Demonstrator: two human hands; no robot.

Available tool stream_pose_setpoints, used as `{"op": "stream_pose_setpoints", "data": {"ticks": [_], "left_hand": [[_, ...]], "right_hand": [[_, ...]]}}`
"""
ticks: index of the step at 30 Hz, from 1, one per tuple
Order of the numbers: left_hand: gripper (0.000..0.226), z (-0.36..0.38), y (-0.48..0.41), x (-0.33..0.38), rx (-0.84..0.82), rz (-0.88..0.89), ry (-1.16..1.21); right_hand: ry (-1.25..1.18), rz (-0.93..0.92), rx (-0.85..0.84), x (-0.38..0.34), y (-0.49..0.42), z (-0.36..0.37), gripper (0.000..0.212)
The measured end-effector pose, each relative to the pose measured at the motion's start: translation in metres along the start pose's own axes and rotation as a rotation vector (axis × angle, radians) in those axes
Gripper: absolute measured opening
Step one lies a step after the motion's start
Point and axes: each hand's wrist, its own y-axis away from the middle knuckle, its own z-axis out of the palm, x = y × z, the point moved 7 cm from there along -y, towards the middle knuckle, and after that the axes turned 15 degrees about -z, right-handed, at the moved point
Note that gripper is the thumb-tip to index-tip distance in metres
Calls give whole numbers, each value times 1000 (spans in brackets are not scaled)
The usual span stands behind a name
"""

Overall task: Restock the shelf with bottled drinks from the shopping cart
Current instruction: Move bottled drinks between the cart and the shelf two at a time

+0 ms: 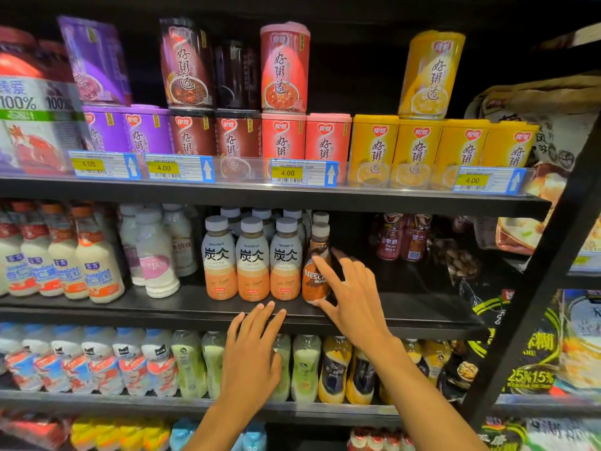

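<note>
**A:** What is nearest the camera?

**B:** Two bare forearms rise from the bottom edge. The left hand (252,353) is flat and holds nothing. Its straight fingers rest their tips on the front lip of the middle shelf (130,309).

**A:** And the other hand?

**B:** The right hand (353,296), just right of centre, is spread wide. Its straight index finger lies against the front of a brown Nescafé bottle (310,283). The thumb touches the bottle near its base, and the other fingers splay away to the right.

**A:** Where is that bottle?

**B:** It stands on the middle shelf at centre frame, just right of three latte bottles (253,260).

**A:** What surrounds them?

**B:** White milk bottles (97,265) stand further left. Porridge cans (283,68) fill the shelf above, behind yellow price tags (287,173).
</note>
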Motion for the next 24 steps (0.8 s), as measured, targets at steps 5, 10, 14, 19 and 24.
{"op": "stream_pose_setpoints", "data": {"ticks": [5,10,14,19,24], "left_hand": [[79,1,0,0,-9,-2,17],[82,0,0,0,-31,-5,48],[84,-2,0,1,-37,4,50],[84,-3,0,1,-68,8,63],[90,-5,2,5,-76,11,18]], "right_hand": [[6,26,-17,0,-5,3,80],[23,62,-121,8,-15,12,65],[-10,111,-227,13,-24,17,56],[-68,171,-305,20,-31,21,39],[-38,157,-287,19,-22,17,48]]}}
